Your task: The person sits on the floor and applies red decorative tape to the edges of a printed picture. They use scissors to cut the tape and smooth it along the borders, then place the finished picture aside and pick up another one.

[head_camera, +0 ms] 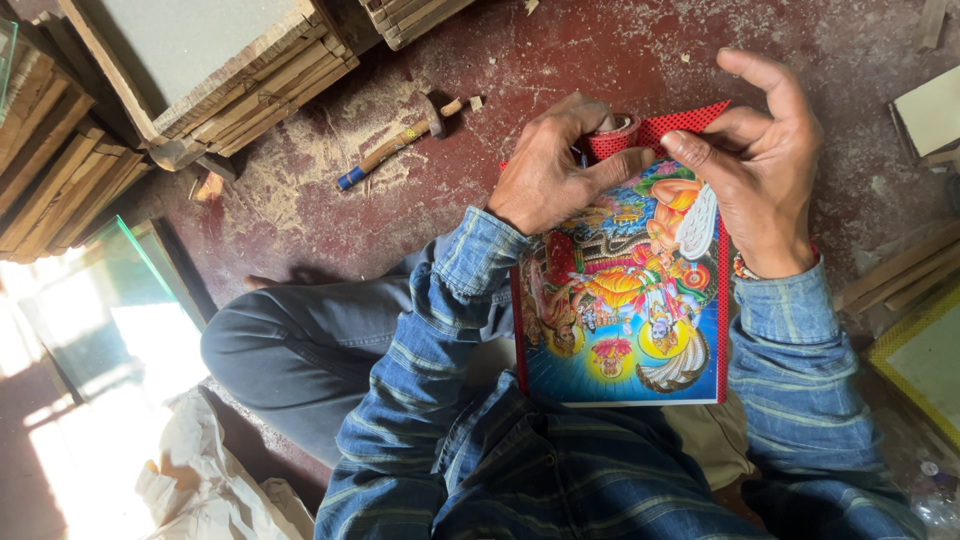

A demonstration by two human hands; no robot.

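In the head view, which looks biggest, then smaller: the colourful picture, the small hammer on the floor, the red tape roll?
1. colourful picture, clearly largest, though nearest the camera.
2. small hammer.
3. red tape roll, partly hidden by the left hand, so unsure.

From my remote view, no package, sign or screen shows; the one printed piece is a rectangular colour print [620, 300] on the lap, right of centre. It is bright with blue, yellow, orange and red figures and has a red dotted border. A roll of red dotted tape [612, 138] sits at its 12 o'clock edge.
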